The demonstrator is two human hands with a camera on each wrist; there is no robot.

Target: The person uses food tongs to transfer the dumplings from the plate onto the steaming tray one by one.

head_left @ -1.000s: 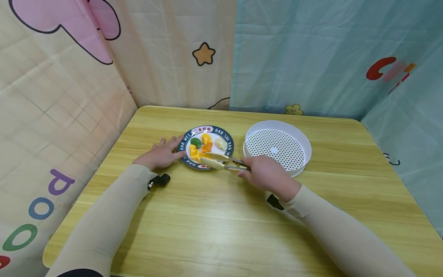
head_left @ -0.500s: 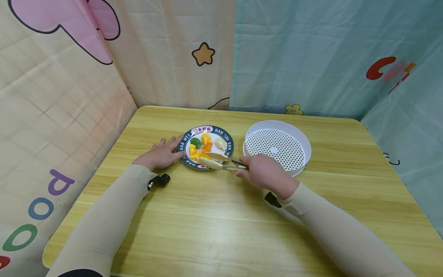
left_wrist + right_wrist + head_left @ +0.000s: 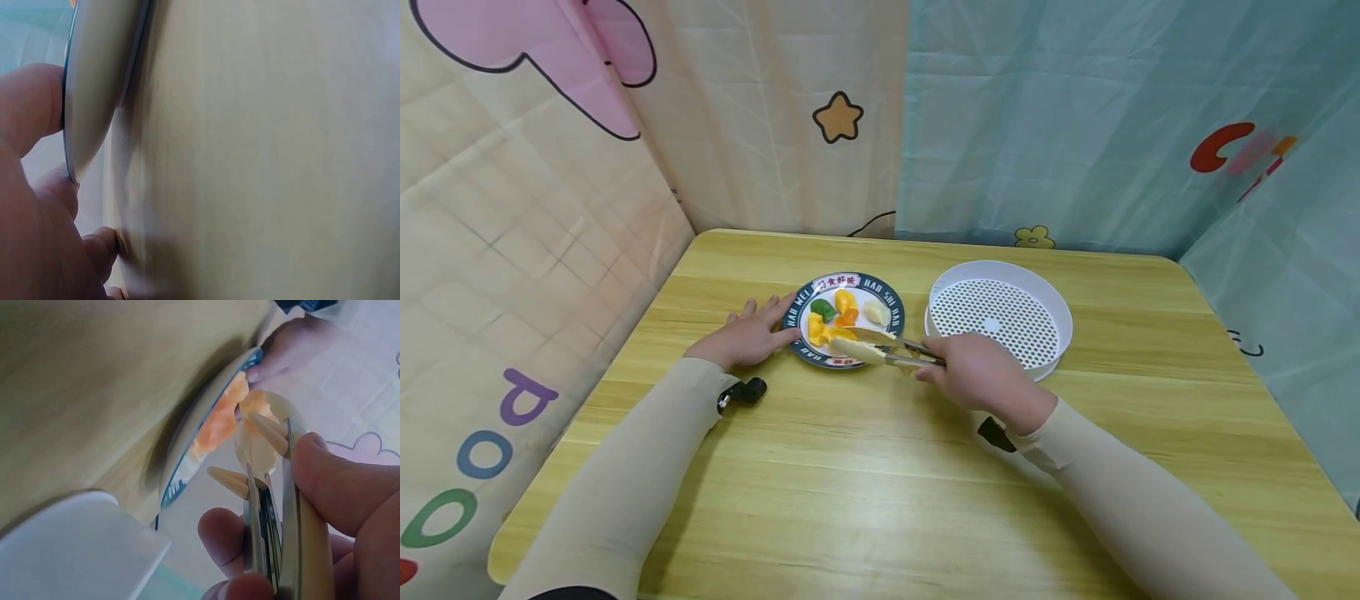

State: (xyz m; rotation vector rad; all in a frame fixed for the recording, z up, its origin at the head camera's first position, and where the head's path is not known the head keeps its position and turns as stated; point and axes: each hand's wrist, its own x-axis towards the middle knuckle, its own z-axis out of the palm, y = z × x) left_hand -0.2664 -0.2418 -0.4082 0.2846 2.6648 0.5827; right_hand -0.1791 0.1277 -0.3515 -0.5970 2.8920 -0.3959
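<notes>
My left hand point(image 3: 739, 333) lies at the left side of a round plate point(image 3: 889, 300) with a dark blue lettered rim. Its thumb and index finger touch the rim with the fingers spread; other fingertips rest on the table, as the left wrist view shows. Several small food-like pieces lie on the plate: yellow pieces point(image 3: 817, 329), an orange one point(image 3: 847, 317), a green one point(image 3: 823, 310) and a cream one point(image 3: 876, 312). My right hand point(image 3: 985, 375) grips metal tongs point(image 3: 290, 506) with cream tips. The tips are over the plate's front right, near the yellow pieces; I cannot tell whether they hold one.
A white round tray with a perforated bottom point(image 3: 1000, 312) stands right of the plate, just behind my right hand. Both stand on a wooden table point(image 3: 865, 483). Patterned curtains point(image 3: 760, 125) hang behind the table and at its sides.
The tongs and right hand shift only slightly over the plate, and the whole head view drifts a little. My left hand stays on the rim.
</notes>
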